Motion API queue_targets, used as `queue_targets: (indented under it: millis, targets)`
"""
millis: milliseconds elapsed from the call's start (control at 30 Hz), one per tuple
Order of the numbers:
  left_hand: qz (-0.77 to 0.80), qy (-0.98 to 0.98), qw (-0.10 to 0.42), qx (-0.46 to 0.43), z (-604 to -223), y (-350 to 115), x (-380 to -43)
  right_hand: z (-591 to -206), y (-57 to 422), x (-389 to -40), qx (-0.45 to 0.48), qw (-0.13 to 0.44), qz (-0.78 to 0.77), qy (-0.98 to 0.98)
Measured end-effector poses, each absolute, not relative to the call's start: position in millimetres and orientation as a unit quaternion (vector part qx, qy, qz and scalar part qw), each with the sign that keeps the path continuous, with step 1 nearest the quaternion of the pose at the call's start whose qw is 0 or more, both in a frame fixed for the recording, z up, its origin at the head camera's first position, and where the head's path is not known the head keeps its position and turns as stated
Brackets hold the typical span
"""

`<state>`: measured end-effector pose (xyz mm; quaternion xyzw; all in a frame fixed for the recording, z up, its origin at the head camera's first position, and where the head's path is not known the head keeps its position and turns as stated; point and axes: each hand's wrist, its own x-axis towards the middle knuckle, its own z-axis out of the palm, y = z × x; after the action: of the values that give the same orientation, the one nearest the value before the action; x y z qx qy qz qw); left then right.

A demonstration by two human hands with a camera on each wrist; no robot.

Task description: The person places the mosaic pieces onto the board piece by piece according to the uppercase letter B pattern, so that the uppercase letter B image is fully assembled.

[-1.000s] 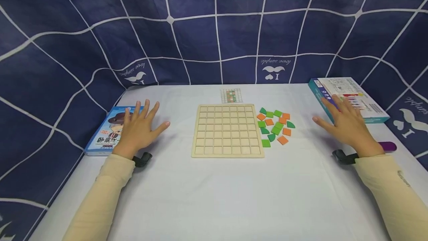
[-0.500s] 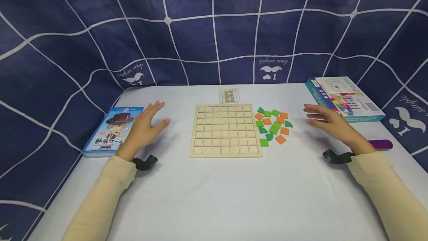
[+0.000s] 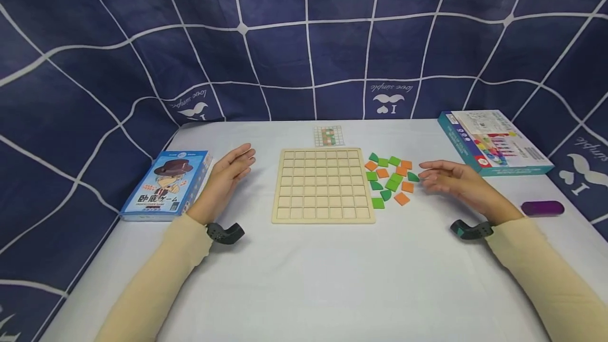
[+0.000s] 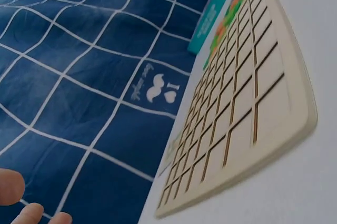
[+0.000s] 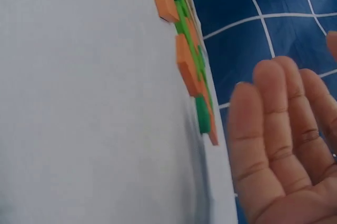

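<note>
A wooden grid board of square cells, none of them filled, lies mid-table. Just right of it, loose flat tiles are scattered, orange and green squares plus dark green rounded pieces. My left hand hovers between a blue game box and the board, fingers relaxed, holding nothing. My right hand is held close to the tiles' right side, its fingers loosely bent and grasping nothing. In the right wrist view its fingers appear apart from the tiles. Behind the board lies a small pattern card.
A teal and white box rests at the back right. Near the right hand's wrist is a purple oblong object. Dark blue gridded cloth hangs behind the white tabletop and along its sides.
Both hands have moved inward from over the two boxes, turning from spread palms-down to sideways. The right hand has come close to the tiles. Board and tiles stay put.
</note>
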<state>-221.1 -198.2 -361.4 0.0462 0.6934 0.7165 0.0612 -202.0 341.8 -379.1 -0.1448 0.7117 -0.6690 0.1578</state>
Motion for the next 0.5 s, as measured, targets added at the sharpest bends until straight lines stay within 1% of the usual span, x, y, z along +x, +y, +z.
queue_targets:
  millis: [67, 167, 267, 367, 500]
  targets:
    - [0.743, 0.666, 0.061, 0.042, -366.4, -190.3, -226.0, -383.3, 339.2, -202.1, -0.159, 0.169, -0.692, 0.683]
    - [0.775, 0.63, 0.046, 0.028, -373.0, -178.9, -234.6, -388.5, 333.6, -202.4, -0.174, 0.182, -0.719, 0.648]
    - [0.801, 0.598, 0.035, 0.014, -379.1, -170.7, -243.5, -392.0, 328.8, -201.6, -0.173, 0.183, -0.724, 0.643]
    - [0.816, 0.578, 0.032, 0.012, -384.6, -166.3, -251.0, -394.8, 326.8, -201.0, -0.161, 0.173, -0.696, 0.678]
    - [0.811, 0.583, 0.031, 0.035, -391.9, -167.5, -257.2, -398.3, 325.7, -202.4, -0.161, 0.154, -0.615, 0.757]
